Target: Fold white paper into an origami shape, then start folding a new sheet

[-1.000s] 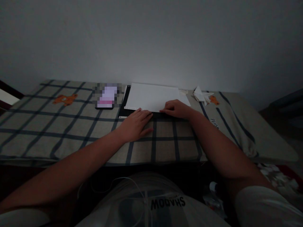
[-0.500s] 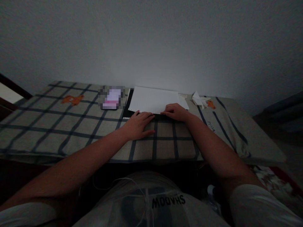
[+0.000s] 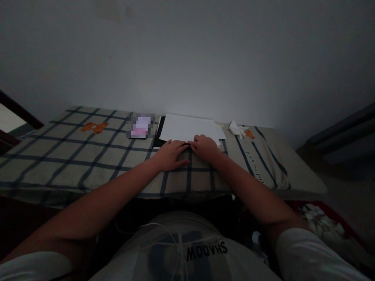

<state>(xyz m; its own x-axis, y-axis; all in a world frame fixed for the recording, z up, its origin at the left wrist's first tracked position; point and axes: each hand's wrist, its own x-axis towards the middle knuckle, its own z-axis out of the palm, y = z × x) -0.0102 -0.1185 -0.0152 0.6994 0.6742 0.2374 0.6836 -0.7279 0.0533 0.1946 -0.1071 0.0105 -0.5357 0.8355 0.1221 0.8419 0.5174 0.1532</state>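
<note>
- While both hands sit at the near edge of the white sheet of paper [image 3: 189,127], the left hand [image 3: 170,154] lies flat, palm down, fingers spread on the checked cloth [image 3: 73,156]; its fingertips touch the paper's edge and it grips nothing.
- Close beside it, the right hand [image 3: 205,147] presses on the same near edge with curled fingers; whether any paper is pinched under them cannot be told.
- That sheet lies on a dark board [image 3: 158,130] at the far side of the cloth, close to the wall [image 3: 187,58].
- Just left of the board lies a phone [image 3: 140,126] with a lit screen.
- Right of the sheet sit folded paper pieces [image 3: 236,128], beside an orange bear print [image 3: 249,134].
</note>
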